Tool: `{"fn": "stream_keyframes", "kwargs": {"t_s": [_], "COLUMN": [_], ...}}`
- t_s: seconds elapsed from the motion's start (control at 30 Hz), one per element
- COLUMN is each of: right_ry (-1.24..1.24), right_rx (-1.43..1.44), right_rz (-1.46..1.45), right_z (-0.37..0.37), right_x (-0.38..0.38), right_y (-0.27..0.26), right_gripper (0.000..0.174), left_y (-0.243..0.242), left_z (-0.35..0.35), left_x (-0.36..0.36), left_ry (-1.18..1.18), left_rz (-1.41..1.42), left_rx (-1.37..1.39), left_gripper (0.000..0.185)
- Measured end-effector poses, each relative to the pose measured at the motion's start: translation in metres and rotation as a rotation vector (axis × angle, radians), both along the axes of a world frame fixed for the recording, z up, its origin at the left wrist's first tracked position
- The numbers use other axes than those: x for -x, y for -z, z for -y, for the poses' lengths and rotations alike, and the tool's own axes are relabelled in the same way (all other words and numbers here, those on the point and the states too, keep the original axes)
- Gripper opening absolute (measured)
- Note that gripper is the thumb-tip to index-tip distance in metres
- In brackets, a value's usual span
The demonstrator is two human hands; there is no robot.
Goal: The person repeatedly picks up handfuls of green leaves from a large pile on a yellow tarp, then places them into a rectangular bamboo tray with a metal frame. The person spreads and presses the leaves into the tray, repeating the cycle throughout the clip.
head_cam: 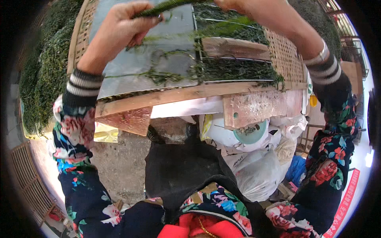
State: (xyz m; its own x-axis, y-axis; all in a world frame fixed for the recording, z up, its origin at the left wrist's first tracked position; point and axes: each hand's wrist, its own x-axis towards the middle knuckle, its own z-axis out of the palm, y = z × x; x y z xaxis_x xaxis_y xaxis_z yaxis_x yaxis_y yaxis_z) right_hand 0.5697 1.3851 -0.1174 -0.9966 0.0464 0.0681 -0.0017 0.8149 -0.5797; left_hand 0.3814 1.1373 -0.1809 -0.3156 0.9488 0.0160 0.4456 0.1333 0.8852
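My left hand (123, 25) grips one end of a bundle of green plant strands (171, 5) near the top of the view. The bundle runs across toward my right hand (241, 4), whose fingers are cut off by the upper edge, so its grip is hidden. Blurred green strands (226, 28) hang below the hands. Beneath them lies a flat grey sheet (119, 71) with loose strands scattered over it. To its right, rows of dark green strands (238, 70) lie between thin white strips, with a wooden board (235, 49) across the middle.
A wooden rail (190, 93) edges the work surface on my side. Woven lattice panels (284, 56) flank it. Leafy green masses (44, 68) stand at the left. Below are a board with a hole (253, 108), a turquoise basin (253, 134) and a plastic sack (259, 175).
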Motion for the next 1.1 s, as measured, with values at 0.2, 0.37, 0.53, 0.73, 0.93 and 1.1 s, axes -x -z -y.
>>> {"fn": "stream_keyframes", "kwargs": {"t_s": [0.2,0.37,0.53,0.73,0.93,1.1], "right_ry": [-0.029,-0.004,-0.004,0.01,-0.032,0.042], "right_rx": [-0.098,-0.117,-0.267,-0.384,-0.566,-0.858], "right_rz": [0.016,-0.026,-0.059,-0.109,-0.115,-0.287], "right_z": [-0.036,-0.035,-0.031,-0.03,-0.028,-0.057], "right_x": [-0.075,-0.098,-0.099,-0.107,-0.114,-0.148], "right_y": [0.075,0.117,0.133,0.139,0.132,0.128], "right_gripper": [0.028,0.021,0.019,0.017,0.025,0.03], "left_y": [0.045,0.048,0.042,0.051,0.078,0.087], "left_z": [0.003,0.019,0.024,-0.014,-0.027,-0.025], "left_x": [-0.067,-0.07,-0.062,-0.069,-0.108,-0.113], "left_ry": [-0.104,-0.148,-0.048,0.13,0.384,0.355], "left_rz": [-0.235,-0.445,-0.666,-0.856,-0.986,-1.015], "left_rx": [0.058,0.133,-0.079,-0.263,-0.037,0.007], "left_gripper": [0.011,0.012,0.022,0.054,0.073,0.072]}}
